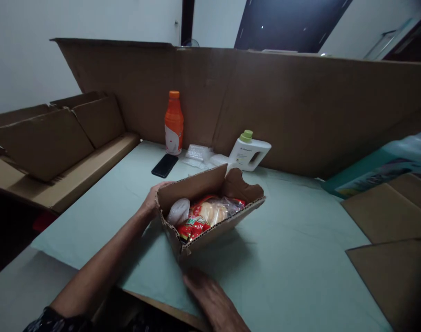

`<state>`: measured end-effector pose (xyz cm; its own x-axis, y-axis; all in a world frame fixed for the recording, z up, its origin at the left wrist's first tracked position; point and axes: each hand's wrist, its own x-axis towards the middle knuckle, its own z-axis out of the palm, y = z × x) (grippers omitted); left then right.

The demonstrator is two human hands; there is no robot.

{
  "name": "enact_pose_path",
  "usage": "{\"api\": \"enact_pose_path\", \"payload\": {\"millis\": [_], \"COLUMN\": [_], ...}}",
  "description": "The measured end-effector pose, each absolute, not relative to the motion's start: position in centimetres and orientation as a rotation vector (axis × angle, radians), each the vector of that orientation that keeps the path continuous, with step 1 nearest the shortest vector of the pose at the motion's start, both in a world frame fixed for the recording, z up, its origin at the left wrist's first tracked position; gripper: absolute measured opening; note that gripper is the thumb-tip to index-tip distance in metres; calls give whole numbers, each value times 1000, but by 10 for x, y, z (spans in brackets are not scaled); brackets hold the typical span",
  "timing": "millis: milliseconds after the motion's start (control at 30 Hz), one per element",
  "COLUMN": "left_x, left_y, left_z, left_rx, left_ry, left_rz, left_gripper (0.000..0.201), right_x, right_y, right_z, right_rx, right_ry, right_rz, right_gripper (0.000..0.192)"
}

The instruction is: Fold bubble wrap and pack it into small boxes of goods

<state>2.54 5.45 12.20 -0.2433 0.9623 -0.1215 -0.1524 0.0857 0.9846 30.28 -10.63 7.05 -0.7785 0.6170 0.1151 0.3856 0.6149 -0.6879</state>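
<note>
At the table: my left hand (150,203) grips the left end of a small torn box (210,233), fingers closed on its wall and holding it tilted, with the open top facing me. My right hand (210,295) lies low and flat just in front of the box's near corner, fingers loose and holding nothing. It is blurred, so I cannot tell whether the fingertips touch the cardboard.

The box sits near the middle of the pale green sheet (293,258). Inside are a red snack packet (200,216) and, at the left end, a white bundle (178,211). The far flap stands up, ragged at the edge.

Behind the box a phone (165,165) lies face down. An orange bottle (173,122) stands upright against the cardboard wall (300,106), with clear plastic wrap (198,153) and a white jug (249,154) beside it. Flat cardboard (387,207) lies off to the right.

As I judge it, the step in hand is steadying: one hand fixes the box and the other is free beside it. Any move on the contents calls for the left grip to hold firm, since the box is tilted and its walls are torn and soft. The right hand would need to come over the low front wall, not through it.
</note>
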Motion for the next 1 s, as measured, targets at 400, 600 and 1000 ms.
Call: {"api": "enact_pose_path", "payload": {"millis": [400,600,1000], "left_x": [56,74,13], "left_y": [-102,-44,-59], "left_z": [67,96,95], "left_rx": [1188,1354,1254], "left_ry": [1448,1257,1296], "left_rz": [1407,1239,1448], "left_gripper": [87,81,72], "right_x": [382,360,292], "right_y": [28,41,27], "right_z": [105,123,114], "right_rx": [-1352,-1375,-1302], "right_ry": [-1657,-1529,-1500], "right_rz": [866,965,1065], "right_gripper": [79,61,56]}}
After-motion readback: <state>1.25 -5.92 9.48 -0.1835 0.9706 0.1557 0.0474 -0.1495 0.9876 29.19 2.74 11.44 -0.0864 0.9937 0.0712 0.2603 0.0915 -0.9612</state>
